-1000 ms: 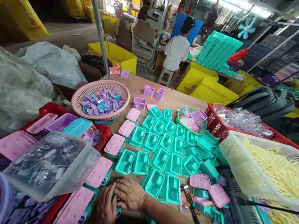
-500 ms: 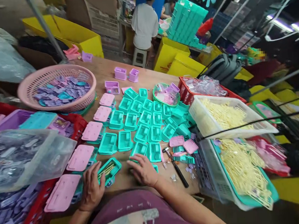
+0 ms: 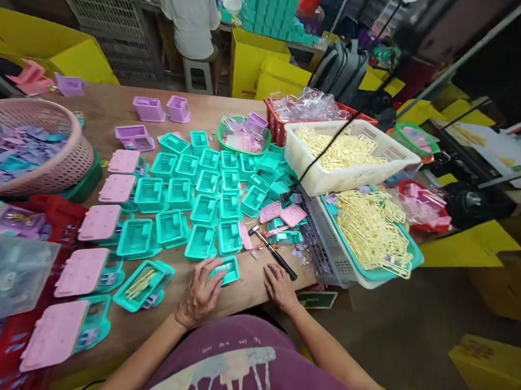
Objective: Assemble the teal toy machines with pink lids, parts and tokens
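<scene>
Head view, lower centre of the frame: left hand (image 3: 201, 293) resting palm-down on the wooden counter (image 3: 233, 111), fingers (image 3: 216, 274) spread and touching the near edge of a small teal plastic tray (image 3: 227, 270), not closing around it. That tray lying flat just above the counter's near edge, between the two hands. Right hand (image 3: 280, 286) lying flat just right of it, fingers loosely extended and holding nothing, fingertips reaching close to the handle end of a small black-handled hammer (image 3: 273, 252), contact impossible to tell. Hammer lying diagonally, its metal head pointing toward the upper left.

Left of the left hand: a larger teal tray filled with pale yellow sticks (image 3: 143, 281) sitting tilted on the counter. Further left, pink rectangular plastic lids (image 3: 82, 270) lying in a column running down toward the lower left corner. Centre of the frame: a field of empty teal trays (image 3: 181, 194) spreading in rows. Upper left: a round pink basket of purple and teal pieces (image 3: 37, 147). Right of centre: a white plastic crate of pale yellow parts (image 3: 350, 154) standing above a teal-rimmed tray of the same yellow parts (image 3: 369, 235). Top centre: another person in a white shirt (image 3: 190, 14) sitting on a stool, facing away.
</scene>
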`<control>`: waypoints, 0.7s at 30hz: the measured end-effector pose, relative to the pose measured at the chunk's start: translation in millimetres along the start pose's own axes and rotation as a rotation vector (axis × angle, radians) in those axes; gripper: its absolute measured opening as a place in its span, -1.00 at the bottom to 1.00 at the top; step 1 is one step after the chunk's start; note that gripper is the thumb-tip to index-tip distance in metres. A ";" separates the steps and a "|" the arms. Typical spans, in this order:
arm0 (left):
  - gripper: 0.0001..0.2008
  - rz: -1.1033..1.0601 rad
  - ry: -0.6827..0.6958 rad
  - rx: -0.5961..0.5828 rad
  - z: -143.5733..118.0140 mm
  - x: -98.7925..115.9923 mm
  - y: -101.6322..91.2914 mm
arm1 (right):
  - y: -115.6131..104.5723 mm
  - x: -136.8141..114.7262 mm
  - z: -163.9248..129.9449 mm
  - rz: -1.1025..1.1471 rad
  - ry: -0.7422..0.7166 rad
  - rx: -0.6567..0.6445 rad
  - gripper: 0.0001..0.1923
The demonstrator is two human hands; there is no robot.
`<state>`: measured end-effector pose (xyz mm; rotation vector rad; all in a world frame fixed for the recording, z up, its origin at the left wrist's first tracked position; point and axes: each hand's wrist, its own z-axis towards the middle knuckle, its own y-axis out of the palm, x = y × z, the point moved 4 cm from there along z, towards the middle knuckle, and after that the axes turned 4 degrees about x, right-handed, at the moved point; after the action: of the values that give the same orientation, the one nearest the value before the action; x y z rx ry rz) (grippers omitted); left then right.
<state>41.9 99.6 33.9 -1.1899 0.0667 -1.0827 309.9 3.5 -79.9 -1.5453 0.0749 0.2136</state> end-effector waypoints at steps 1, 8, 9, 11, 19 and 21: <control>-0.68 -0.039 0.030 -0.042 3.9 12.4 11.8 | 4.1 0.8 -1.7 0.007 0.003 -0.006 -0.45; -0.51 -0.022 0.049 -0.434 21.0 70.1 120.7 | 18.2 12.7 -2.4 0.059 -0.083 -0.017 -0.44; -0.45 0.042 -0.020 -0.442 23.2 70.8 135.9 | 18.4 14.4 -3.4 0.067 -0.109 -0.016 -0.43; -0.37 0.145 -0.153 -0.434 27.0 69.9 161.6 | 17.5 17.6 -6.8 0.086 -0.152 -0.003 -0.44; -0.40 0.354 -0.271 -0.500 21.6 58.8 205.9 | 22.9 29.9 -7.8 0.098 -0.204 0.104 -0.42; -0.36 0.366 -0.263 -0.502 14.1 64.3 204.4 | 23.1 29.4 -8.7 0.070 -0.211 0.115 -0.41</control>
<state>214.6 56.6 -86.3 -1.6843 0.3544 -0.5924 335.3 -2.2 -108.2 -1.3986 -0.0248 0.4199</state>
